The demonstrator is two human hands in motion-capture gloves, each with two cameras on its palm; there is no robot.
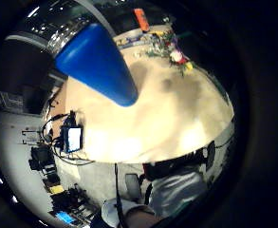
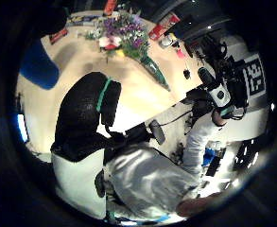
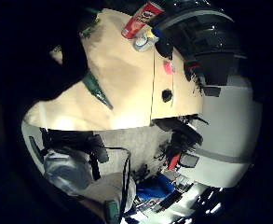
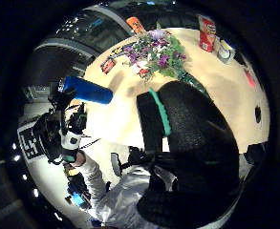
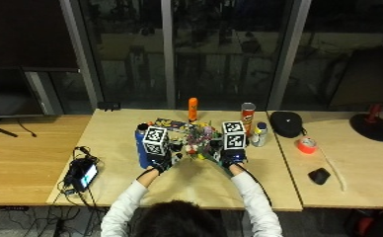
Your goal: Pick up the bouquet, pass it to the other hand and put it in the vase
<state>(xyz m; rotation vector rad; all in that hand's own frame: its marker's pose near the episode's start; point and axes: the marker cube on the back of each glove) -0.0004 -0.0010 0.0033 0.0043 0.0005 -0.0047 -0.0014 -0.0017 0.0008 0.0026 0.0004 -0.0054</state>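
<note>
Between both hands (image 5: 195,159), the bouquet (image 5: 197,139) lies beside the vase (image 5: 141,145).

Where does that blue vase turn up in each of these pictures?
Outside view: blue vase stands on the table by the left hand.
Left little-finger view: fills the foreground.
Left thumb view: at the table's edge.
Right thumb view: beyond the bouquet.
Right little-finger view: absent.
Shared landmark: bouquet.

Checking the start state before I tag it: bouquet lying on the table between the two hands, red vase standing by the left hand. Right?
One thing is off: the vase is blue, not red, as the outside view shows. The rest holds: the bouquet lies on the table between the left hand and the right hand, and the vase stands by the left hand.
</note>
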